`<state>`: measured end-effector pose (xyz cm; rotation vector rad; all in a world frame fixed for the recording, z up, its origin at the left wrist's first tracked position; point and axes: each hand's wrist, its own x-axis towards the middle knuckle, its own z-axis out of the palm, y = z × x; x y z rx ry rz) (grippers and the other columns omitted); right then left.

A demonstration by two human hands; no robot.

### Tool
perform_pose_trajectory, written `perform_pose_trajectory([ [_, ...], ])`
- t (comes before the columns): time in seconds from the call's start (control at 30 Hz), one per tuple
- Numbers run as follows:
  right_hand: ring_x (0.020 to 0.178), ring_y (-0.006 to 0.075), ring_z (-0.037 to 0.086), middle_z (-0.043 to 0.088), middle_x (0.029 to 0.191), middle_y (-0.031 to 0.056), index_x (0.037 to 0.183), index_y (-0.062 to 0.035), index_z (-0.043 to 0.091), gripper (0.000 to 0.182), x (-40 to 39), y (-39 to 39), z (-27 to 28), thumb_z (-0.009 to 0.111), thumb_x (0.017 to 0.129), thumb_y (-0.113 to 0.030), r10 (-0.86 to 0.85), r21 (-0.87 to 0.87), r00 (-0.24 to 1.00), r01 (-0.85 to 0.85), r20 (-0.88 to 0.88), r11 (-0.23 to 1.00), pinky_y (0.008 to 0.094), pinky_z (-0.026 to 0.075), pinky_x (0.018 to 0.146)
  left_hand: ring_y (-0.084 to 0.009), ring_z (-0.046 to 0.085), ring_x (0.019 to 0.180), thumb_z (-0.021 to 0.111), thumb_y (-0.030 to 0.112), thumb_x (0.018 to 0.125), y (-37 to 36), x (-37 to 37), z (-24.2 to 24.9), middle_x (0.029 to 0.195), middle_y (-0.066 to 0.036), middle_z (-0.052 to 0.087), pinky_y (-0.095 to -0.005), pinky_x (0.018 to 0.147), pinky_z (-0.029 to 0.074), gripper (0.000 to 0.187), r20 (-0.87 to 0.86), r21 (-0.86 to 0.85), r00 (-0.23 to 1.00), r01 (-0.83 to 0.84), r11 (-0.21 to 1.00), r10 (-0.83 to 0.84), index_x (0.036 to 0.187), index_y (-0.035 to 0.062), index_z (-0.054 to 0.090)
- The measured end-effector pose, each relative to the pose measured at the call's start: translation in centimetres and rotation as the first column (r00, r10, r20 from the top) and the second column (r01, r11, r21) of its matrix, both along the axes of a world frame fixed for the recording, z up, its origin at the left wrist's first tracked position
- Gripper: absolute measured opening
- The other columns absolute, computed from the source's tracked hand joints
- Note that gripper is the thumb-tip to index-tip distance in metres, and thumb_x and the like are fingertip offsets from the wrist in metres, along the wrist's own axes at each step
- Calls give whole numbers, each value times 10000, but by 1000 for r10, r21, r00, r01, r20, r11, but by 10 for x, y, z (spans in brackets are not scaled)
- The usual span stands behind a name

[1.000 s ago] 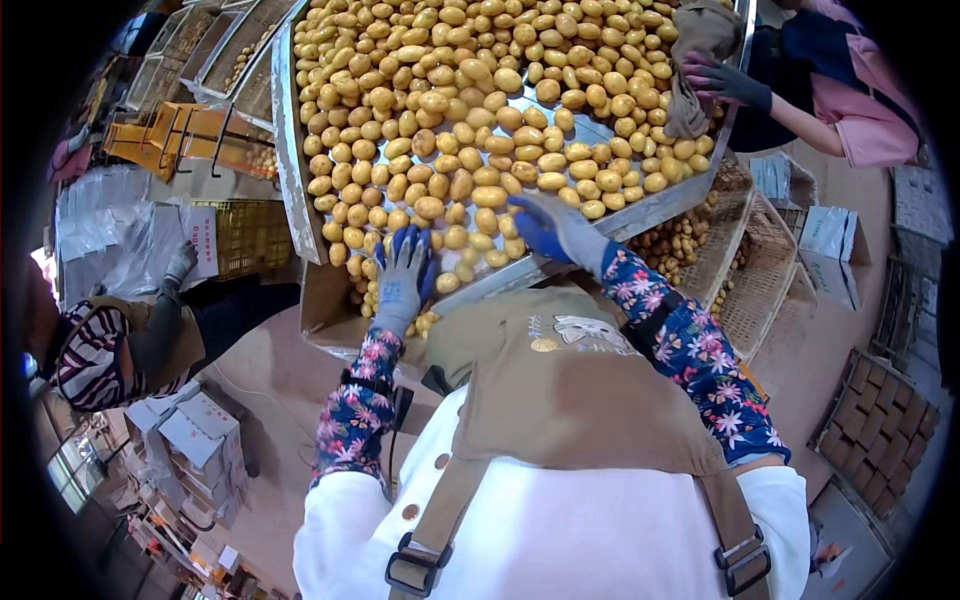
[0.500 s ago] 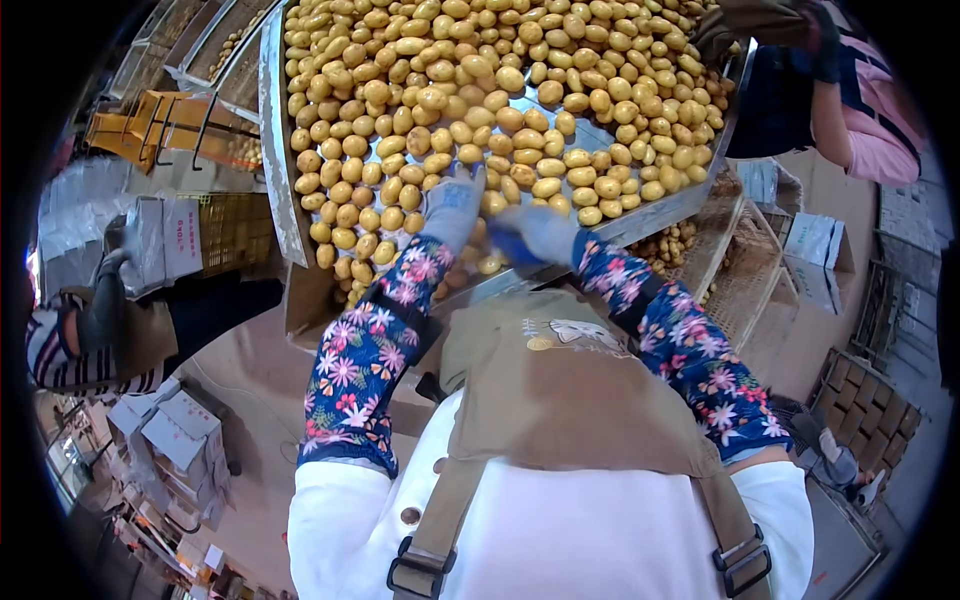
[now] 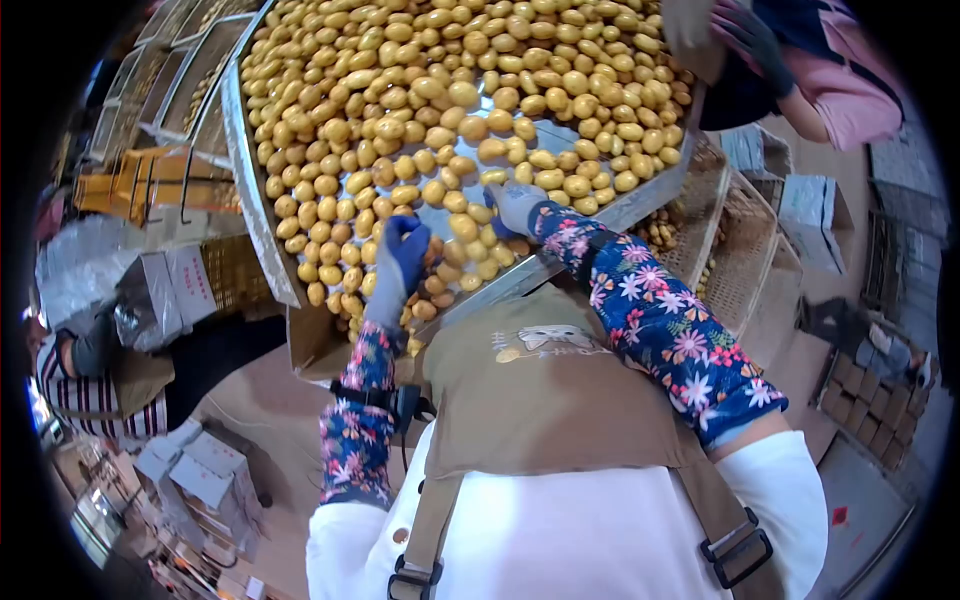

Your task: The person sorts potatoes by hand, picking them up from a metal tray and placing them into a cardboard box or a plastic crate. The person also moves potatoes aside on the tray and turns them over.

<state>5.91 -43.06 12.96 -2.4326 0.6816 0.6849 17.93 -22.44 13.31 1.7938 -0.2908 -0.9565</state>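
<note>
Small yellow potatoes cover a metal-edged sorting table before me. My left hand, in a grey glove with a blue palm, is over the near left potatoes. Its fingers are curled, and whatever may be inside them is hidden. Near the table's front edge, my right hand reaches in among the potatoes with its thumb and fingers apart. I see nothing held in it. Floral sleeves cover both forearms.
At the upper right, a co-worker's gloved hand is beside the table. Another person stands at the left near a white carton. Plastic crates stand to the right, and an orange metal frame is at the left.
My hands have moved apart: the left has shifted left and nearer my body, the right slightly left and farther in. Some potatoes between them have shifted. The camera view has turned a little.
</note>
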Motion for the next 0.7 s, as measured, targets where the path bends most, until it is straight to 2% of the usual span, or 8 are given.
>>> perform_pose_trajectory([
  [0.07,950,366,668,662,1085,193,1196,-84,565,463,-21,0,2,674,836,-354,-297,360,941,225,161,905,429,528,817,-79,532,562,581,286,970,-3,-10,45,777,-34,576,-238,483,448,256,-193,9,953,-238,971,235,1038,41,552],
  [0.13,928,322,662,654,1112,169,1180,-84,577,460,-32,12,25,678,852,-390,-604,802,797,378,-27,463,403,531,816,-97,582,738,578,239,974,-3,-21,35,877,-44,599,-242,585,503,273,-32,-230,959,-282,931,283,1134,20,546],
  [0.23,1003,301,639,623,1182,163,1161,-93,608,395,-47,26,49,667,870,-353,-373,485,740,72,559,871,403,520,866,-142,599,1039,464,83,1014,-20,-43,37,1171,-83,605,-282,863,515,291,419,-349,908,146,926,15,1290,9,518],
  [0.27,1028,294,631,613,1206,161,1154,-96,619,374,-54,27,54,663,876,-341,-167,200,674,29,719,979,403,517,883,-244,559,1190,478,91,1003,-29,-57,80,1248,-124,594,-372,1020,440,352,37,-293,968,247,924,-247,1352,51,492],
  [0.33,1077,280,615,592,1253,157,1141,-102,639,333,-73,22,56,655,887,-317,79,-138,579,59,811,989,403,510,916,-358,423,1347,550,132,955,-34,-66,75,1358,-182,530,-440,1130,313,418,721,-44,565,615,787,-401,1364,68,492],
  [0.43,1082,235,616,601,1241,159,1109,-37,656,306,-134,5,33,629,898,-256,-427,564,652,-1,626,826,374,504,930,-394,405,1359,602,105,917,-17,-53,56,1398,-180,510,-464,1140,294,417,808,82,434,587,805,-398,1326,64,534],
  [0.53,1097,218,600,606,1215,138,1357,-42,455,464,-196,-12,57,473,993,-327,-596,534,349,265,723,803,387,504,922,-296,534,1240,562,66,947,28,-31,24,1263,-164,589,-382,1062,404,312,547,-117,831,191,975,-97,1254,14,555],
  [0.7,1335,313,405,497,1392,171,1432,-19,378,694,-225,-13,22,591,929,-446,-597,457,596,389,538,800,444,354,1113,-303,528,1253,594,131,947,67,-22,1,1349,-185,556,-376,1073,395,438,683,8,719,167,986,-128,1357,9,496],
])
